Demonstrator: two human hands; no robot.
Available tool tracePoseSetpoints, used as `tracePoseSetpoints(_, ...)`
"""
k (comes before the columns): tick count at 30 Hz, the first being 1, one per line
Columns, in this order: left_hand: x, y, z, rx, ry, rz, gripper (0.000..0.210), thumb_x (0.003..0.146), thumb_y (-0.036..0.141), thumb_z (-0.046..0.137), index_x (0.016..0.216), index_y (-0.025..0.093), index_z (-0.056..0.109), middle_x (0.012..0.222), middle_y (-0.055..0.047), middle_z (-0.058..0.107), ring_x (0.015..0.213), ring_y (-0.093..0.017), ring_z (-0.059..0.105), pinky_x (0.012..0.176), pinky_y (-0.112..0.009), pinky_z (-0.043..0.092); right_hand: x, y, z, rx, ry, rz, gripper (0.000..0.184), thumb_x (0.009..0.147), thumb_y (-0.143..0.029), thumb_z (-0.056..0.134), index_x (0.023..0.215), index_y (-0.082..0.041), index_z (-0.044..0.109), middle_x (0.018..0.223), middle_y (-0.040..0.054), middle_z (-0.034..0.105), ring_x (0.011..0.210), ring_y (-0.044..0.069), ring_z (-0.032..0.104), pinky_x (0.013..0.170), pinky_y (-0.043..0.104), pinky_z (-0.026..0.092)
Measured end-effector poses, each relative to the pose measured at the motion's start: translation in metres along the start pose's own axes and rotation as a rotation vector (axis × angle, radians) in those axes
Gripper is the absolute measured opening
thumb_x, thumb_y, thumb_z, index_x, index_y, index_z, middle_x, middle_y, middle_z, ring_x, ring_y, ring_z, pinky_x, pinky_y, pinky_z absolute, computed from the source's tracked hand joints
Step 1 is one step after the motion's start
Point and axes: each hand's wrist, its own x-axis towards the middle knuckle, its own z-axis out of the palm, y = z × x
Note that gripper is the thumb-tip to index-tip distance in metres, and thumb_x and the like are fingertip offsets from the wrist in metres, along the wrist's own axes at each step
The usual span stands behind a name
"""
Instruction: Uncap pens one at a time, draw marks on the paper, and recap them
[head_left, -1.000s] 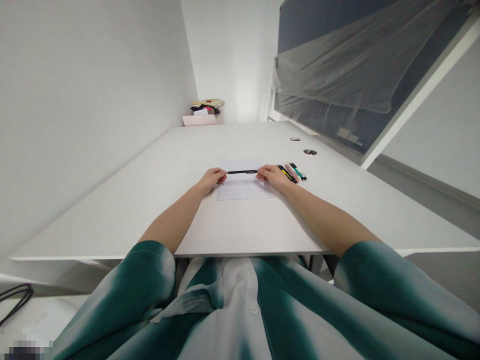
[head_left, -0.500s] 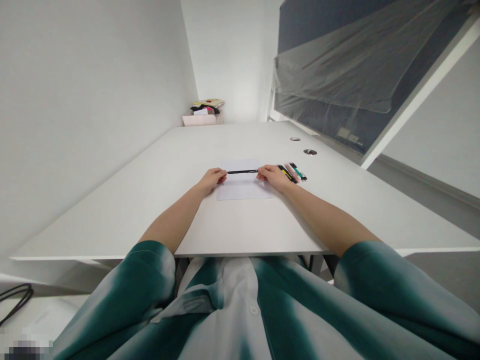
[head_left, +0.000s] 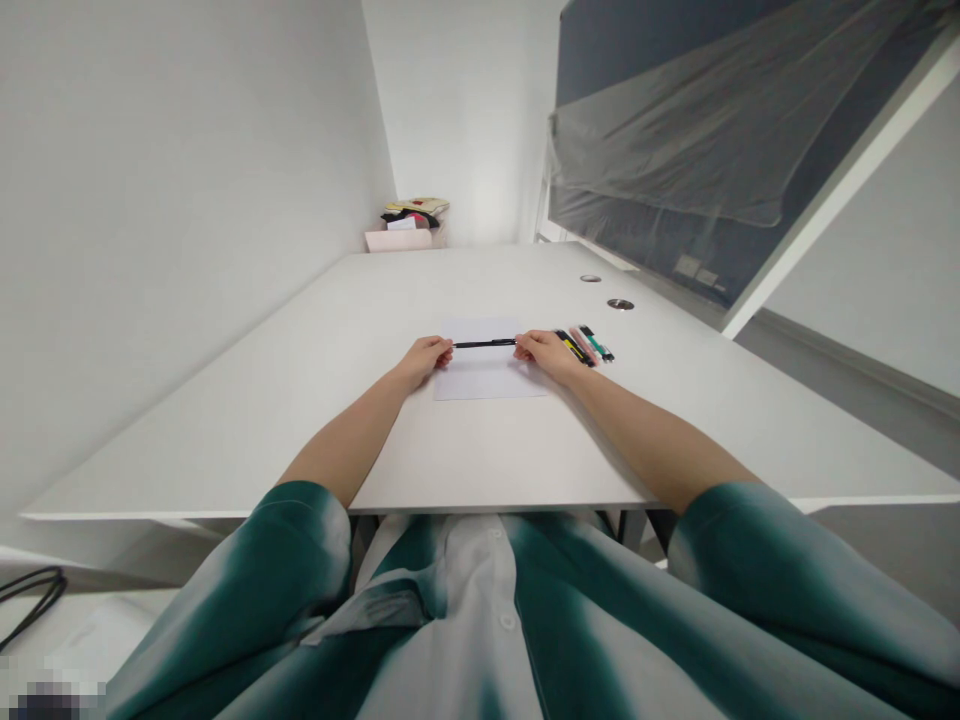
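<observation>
A slim black pen (head_left: 484, 344) lies level between my two hands, above a sheet of white paper (head_left: 487, 384) on the table. My left hand (head_left: 429, 360) pinches its left end between thumb and fingers. At the other end, with the clip close by, my right hand (head_left: 541, 352) is closed on the pen in the same way. Just beyond the right hand lie a yellow-and-black marker (head_left: 574, 347), a pinkish pen (head_left: 586, 345) and a green-and-black marker (head_left: 597, 343), side by side; the hand partly covers the nearest one.
The white table (head_left: 300, 400) runs up to a wall on the left. Two round cable holes, one with a dark grommet (head_left: 620, 304), are set in its right side. A pink box (head_left: 399, 240) with folded items stands at the far end. A plastic-covered dark panel (head_left: 675, 150) rises at right.
</observation>
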Motion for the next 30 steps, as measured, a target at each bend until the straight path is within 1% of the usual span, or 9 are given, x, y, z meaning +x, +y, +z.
tracePoseSetpoints(5, -0.0010, 0.0016, 0.0009, 0.003, 0.009, -0.006, 0.029, 0.083, 0.033, 0.067, 0.063, 0.014, 0.056, 0.058, -0.001, 0.055, 0.053, -0.009, 0.047, 0.056, -0.024, 0.040, 0.0008, 0.0011, 0.0001, 0.010, -0.002, 0.003, 0.034, 0.081, -0.044, 0.072, 0.062, -0.018, 0.063, 0.063, 0.0046, 0.067, 0.060, 0.012, 0.057, 0.064, 0.024, 0.046)
tracePoseSetpoints(10, -0.0021, 0.0034, 0.0023, 0.010, 0.014, -0.014, 0.029, 0.085, 0.031, 0.064, 0.062, 0.015, 0.056, 0.057, -0.001, 0.055, 0.052, -0.009, 0.047, 0.056, -0.024, 0.040, 0.0018, 0.0023, -0.0004, -0.002, -0.005, 0.001, 0.038, 0.081, -0.050, 0.071, 0.062, -0.018, 0.063, 0.063, 0.0047, 0.067, 0.060, 0.013, 0.057, 0.065, 0.025, 0.047)
tracePoseSetpoints(15, -0.0012, 0.0013, 0.0018, 0.023, 0.017, -0.007, 0.032, 0.084, 0.035, 0.066, 0.061, 0.015, 0.055, 0.057, -0.001, 0.054, 0.051, -0.009, 0.046, 0.056, -0.025, 0.040, 0.0015, 0.0012, -0.0010, -0.035, -0.019, 0.004, 0.042, 0.080, -0.054, 0.070, 0.061, -0.018, 0.063, 0.064, 0.0054, 0.067, 0.060, 0.013, 0.057, 0.065, 0.026, 0.048)
tracePoseSetpoints(21, 0.0017, -0.0018, 0.0012, 0.005, 0.031, -0.021, 0.032, 0.086, 0.033, 0.063, 0.061, 0.015, 0.055, 0.055, 0.000, 0.053, 0.050, -0.008, 0.044, 0.054, -0.024, 0.038, 0.0017, 0.0019, -0.0009, -0.049, -0.008, 0.001, 0.044, 0.080, -0.057, 0.069, 0.060, -0.018, 0.063, 0.062, 0.0049, 0.066, 0.058, 0.013, 0.056, 0.063, 0.025, 0.047)
tracePoseSetpoints(30, 0.0030, -0.0036, 0.0005, 0.007, 0.040, -0.009, 0.036, 0.083, 0.040, 0.067, 0.060, 0.015, 0.056, 0.054, -0.001, 0.054, 0.048, -0.008, 0.044, 0.053, -0.025, 0.040, 0.0045, 0.0060, -0.0018, -0.076, -0.001, 0.004, 0.047, 0.079, -0.060, 0.068, 0.059, -0.018, 0.064, 0.062, 0.0055, 0.068, 0.057, 0.013, 0.058, 0.063, 0.025, 0.048)
